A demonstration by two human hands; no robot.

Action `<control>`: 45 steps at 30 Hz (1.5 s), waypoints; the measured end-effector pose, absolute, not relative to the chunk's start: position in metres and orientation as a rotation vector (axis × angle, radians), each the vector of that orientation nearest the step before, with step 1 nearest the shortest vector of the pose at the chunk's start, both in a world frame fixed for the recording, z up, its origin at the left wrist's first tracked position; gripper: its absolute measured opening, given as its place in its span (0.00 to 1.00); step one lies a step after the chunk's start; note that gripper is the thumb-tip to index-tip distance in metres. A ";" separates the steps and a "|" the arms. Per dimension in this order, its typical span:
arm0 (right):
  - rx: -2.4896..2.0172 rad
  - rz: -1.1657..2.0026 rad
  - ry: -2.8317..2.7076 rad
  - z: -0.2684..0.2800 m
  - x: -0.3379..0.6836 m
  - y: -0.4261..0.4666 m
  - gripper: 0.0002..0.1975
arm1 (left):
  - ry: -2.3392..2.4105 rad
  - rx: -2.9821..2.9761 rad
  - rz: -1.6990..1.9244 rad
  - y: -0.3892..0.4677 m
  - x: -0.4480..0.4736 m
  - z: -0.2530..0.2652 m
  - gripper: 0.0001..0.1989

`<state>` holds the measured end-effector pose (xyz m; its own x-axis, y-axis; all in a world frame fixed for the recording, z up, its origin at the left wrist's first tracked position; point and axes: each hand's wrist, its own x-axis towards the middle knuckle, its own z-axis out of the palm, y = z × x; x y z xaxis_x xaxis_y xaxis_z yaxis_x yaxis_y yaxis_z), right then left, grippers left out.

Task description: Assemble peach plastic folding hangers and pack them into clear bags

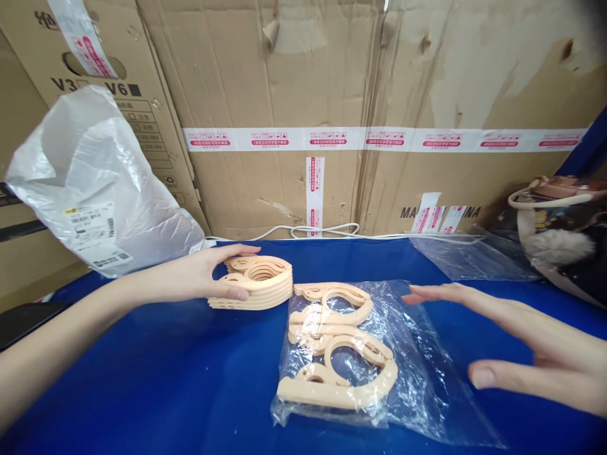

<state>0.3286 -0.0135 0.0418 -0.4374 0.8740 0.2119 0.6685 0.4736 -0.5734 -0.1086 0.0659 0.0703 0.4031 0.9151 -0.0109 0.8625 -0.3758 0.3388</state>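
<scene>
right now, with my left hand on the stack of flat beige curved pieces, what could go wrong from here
The stack of flat beige curved pieces shows no band and the left hand grips one end, so layers might slide apart. The clear, crinkled plastic bag has slack film near the open right hand, which could snag it.

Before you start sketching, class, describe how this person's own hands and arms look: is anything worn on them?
The left hand and right hand are ungloved, with no rings visible. The left forearm shows no sleeve, watch or bracelet; the right arm is mostly out of frame.
</scene>
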 end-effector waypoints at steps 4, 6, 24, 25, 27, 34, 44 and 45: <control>-1.250 0.458 -2.427 0.051 0.310 -0.002 0.31 | 1.557 2.349 0.277 0.066 -0.109 0.070 0.38; -1.166 0.424 -2.485 0.058 0.295 0.002 0.29 | 1.557 2.343 0.283 0.066 -0.109 0.070 0.39; -0.987 1.275 -1.590 0.049 0.209 0.020 0.25 | 1.191 2.849 0.795 0.010 -0.026 0.063 0.32; -1.000 1.328 -1.541 0.049 0.211 0.016 0.26 | 1.155 2.895 0.813 0.006 -0.019 0.058 0.33; -1.000 1.414 -1.479 0.048 0.217 0.007 0.28 | 1.121 2.951 0.861 0.001 -0.009 0.049 0.33; -1.030 1.457 -1.440 0.046 0.234 -0.007 0.34 | 1.088 3.070 0.891 -0.002 0.002 0.032 0.39; -1.079 1.466 -1.436 0.042 0.236 -0.005 0.34 | 1.170 3.108 0.793 -0.009 -0.004 0.026 0.36; -1.077 1.475 -1.430 0.042 0.236 -0.005 0.33 | 1.173 3.125 0.786 -0.008 -0.004 0.025 0.36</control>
